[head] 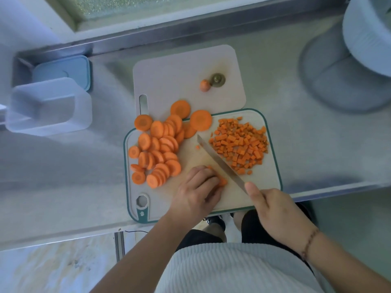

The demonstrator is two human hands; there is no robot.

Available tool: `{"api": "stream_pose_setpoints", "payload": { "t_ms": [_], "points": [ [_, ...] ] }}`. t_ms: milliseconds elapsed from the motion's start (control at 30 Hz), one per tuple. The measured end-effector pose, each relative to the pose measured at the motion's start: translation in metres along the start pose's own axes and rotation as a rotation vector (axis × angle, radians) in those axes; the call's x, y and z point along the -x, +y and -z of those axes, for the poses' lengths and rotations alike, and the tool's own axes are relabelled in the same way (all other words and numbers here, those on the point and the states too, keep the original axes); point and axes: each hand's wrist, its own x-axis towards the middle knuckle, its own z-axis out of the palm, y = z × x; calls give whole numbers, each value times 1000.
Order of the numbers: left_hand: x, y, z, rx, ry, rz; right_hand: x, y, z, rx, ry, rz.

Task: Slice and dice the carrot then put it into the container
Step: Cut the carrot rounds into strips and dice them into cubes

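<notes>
A teal-rimmed cutting board (pixel 266 187) lies on the steel counter. Several round carrot slices (pixel 157 151) are heaped on its left side, and a pile of diced carrot (pixel 240 144) covers its right side. My left hand (pixel 196 191) holds down a few carrot pieces (pixel 222 181) with curled fingers near the board's front. My right hand (pixel 273 210) grips the handle of a knife (pixel 220 161), whose blade runs diagonally between the slices and the dice, right beside my left fingertips. An open pale blue container (pixel 53 106) stands at the far left.
A second grey board (pixel 179 77) lies behind, carrying the carrot's end stubs (pixel 211 82). A blue lid (pixel 63 69) sits behind the container. A pale round appliance (pixel 347 66) stands at the back right. The counter's front edge runs just under the teal board.
</notes>
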Motion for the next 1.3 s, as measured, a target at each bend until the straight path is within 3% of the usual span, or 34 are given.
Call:
{"api": "stream_pose_setpoints", "payload": {
  "t_ms": [300, 500, 800, 1000, 1133, 1300],
  "points": [
    [3, -2, -2, -11, 5, -10, 28, 2, 4, 61, -78, 33],
    [3, -3, -4, 25, -1, 17, 15, 1, -17, 206, -3, 42],
    [9, -1, 2, -31, -37, -4, 22, 3, 6, 11, -56, 53],
    [9, -2, 2, -8, -3, 8, 32, 5, 3, 105, -74, -23],
    [8, -2, 1, 2, 7, 23, 18, 2, -19, 150, -7, 37],
    [8, 1, 6, 8, -12, 17, 18, 4, -8, -13, -29, 49]
  ]
}}
